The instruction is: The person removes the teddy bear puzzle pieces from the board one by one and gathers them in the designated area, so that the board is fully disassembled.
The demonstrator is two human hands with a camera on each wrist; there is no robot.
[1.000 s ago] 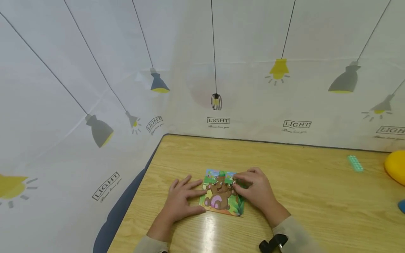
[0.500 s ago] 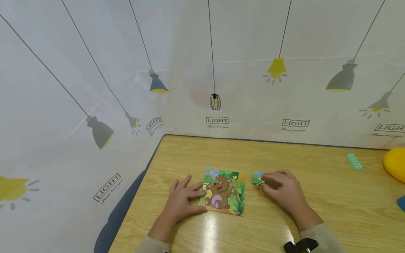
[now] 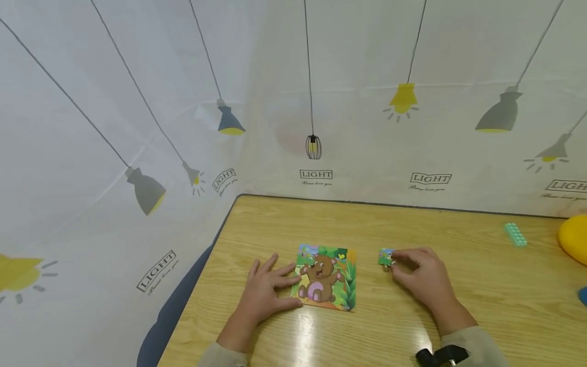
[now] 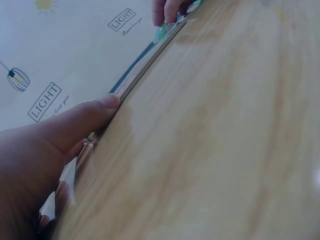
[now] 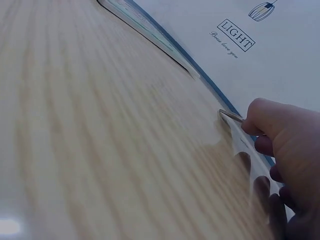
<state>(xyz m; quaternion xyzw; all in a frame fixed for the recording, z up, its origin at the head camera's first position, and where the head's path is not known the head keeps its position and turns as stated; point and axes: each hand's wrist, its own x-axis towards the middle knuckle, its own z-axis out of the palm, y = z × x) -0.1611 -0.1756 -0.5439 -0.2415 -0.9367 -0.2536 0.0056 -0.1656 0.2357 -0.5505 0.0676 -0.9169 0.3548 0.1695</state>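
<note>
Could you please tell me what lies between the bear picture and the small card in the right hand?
Only bare table lies between the bear picture and the small card in the right hand, as the head view shows.

A wooden table (image 3: 426,229) holds a bear picture (image 3: 321,278) toward its left edge, a green block (image 3: 515,235) and yellow object (image 3: 575,239) near its far edge.

- The right hand (image 3: 424,278), over the upper right of the bear picture (image 3: 324,278) a second ago, is now well to its right.
- The small picture piece (image 3: 385,256) moves with it, no longer overlapping the bear picture, and lies slightly farther away than half a second ago.
- The bear picture's upper right corner, then covered, is now in full view.
- The right sleeve (image 3: 477,346) and black wrist device (image 3: 442,355) shift rightward too.
</note>
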